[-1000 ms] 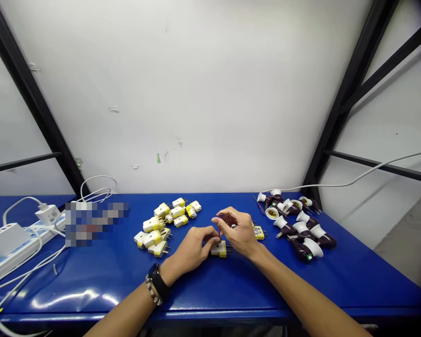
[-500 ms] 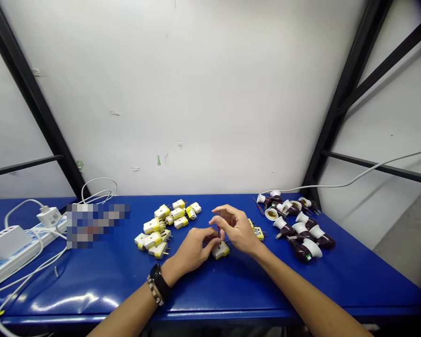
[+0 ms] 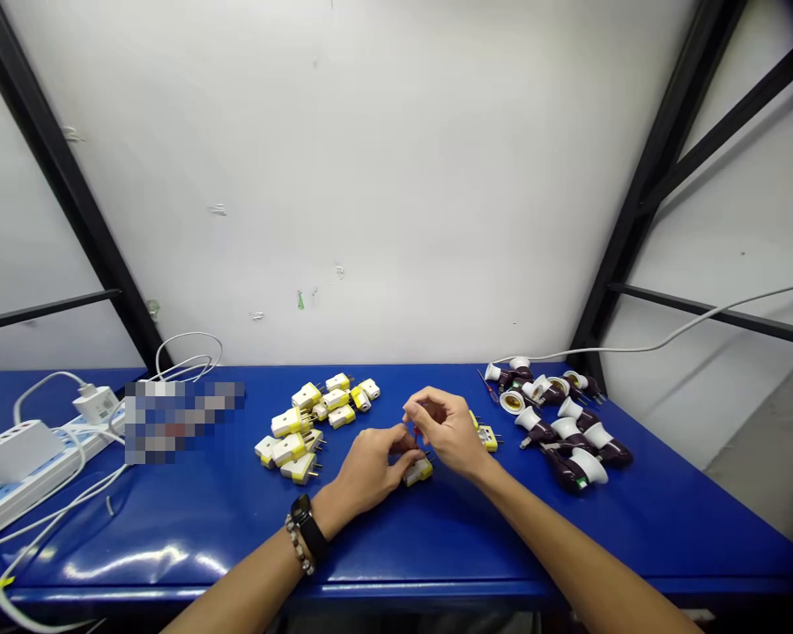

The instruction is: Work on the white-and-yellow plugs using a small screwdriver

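Observation:
A white-and-yellow electrical plug (image 3: 418, 471) rests on the blue table in front of me, its pins pointing to the right. My left hand (image 3: 378, 462) is closed at the plug's left end, thumb and forefinger pinched around it near the screwdriver's tip. Above it, my right hand (image 3: 444, 431) pinches a small red screwdriver (image 3: 416, 431), which stands upright over the plug. The fingers hide most of the screwdriver and its tip. Partly behind my right hand lie more white-and-yellow plugs (image 3: 487, 438).
Several white-and-yellow plugs (image 3: 291, 449) are heaped to the left. On the right lie several maroon-and-white lamp holders (image 3: 572, 431), beside another small screwdriver (image 3: 488, 387). A power strip (image 3: 59, 458) with white cables occupies the far left. Black frame posts (image 3: 588, 326) flank the table.
My right hand's fingers have curled closer together around the screwdriver's top. My left fingers have shifted slightly over the plug, which stays in place.

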Motion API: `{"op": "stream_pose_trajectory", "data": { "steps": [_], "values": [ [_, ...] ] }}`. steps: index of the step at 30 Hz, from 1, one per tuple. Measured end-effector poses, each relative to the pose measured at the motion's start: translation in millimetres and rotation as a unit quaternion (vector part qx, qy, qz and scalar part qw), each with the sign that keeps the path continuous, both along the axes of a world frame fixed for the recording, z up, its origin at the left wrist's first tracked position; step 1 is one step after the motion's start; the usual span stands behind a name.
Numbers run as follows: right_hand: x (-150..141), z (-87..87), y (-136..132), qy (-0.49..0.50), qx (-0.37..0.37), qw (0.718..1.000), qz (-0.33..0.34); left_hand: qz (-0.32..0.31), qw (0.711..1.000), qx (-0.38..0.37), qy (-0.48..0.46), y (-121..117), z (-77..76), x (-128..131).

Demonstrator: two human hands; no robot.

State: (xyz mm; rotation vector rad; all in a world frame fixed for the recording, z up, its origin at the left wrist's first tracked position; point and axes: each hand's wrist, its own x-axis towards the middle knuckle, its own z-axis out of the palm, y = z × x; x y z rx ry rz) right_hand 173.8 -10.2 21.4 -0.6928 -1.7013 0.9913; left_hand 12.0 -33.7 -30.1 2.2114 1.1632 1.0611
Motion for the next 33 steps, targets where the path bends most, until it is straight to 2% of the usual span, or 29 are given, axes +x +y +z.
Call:
{"op": "stream_pose_trajectory", "data": {
  "steps": [2,7,11,13,16,22,27,29,33],
  "values": [
    [0.1,-1.2,0.7,-0.014,0.011,1.000,-0.007,-0.009,1.000,-0.007,-0.008,-0.4,1.5,0.4],
    [2.4,-2.1,1.5,-0.038,0.020,0.999,0.033,-0.029,0.999,-0.012,-0.022,-1.4,4.3,1.8],
    [1.5,-2.6,-0.1,-0.050,0.028,0.998,0.001,-0.010,1.000,-0.016,-0.024,0.0,4.8,2.6],
    [1.2,-2.1,-1.4,-0.052,0.028,0.998,-0.002,-0.029,0.999,-0.024,-0.026,0.4,4.9,2.3],
    [1.8,-0.7,-2.3,-0.048,0.019,0.998,0.031,-0.057,0.998,-0.034,-0.021,0.6,4.1,2.1],
    [2.6,-1.4,0.6,-0.052,0.013,0.998,0.013,-0.022,0.998,-0.046,-0.040,0.3,4.0,3.1],
    [3.8,1.3,-1.1,-0.073,0.000,0.995,0.064,-0.071,0.995,-0.061,-0.034,-0.8,4.8,0.6],
    [4.4,3.7,-2.4,-0.082,-0.006,0.993,0.085,-0.062,0.995,-0.071,-0.044,-0.2,3.5,0.7],
    [4.5,6.5,-2.5,-0.058,-0.009,0.996,0.068,-0.034,0.992,-0.082,-0.091,-0.8,3.9,2.6]
  ]
}}
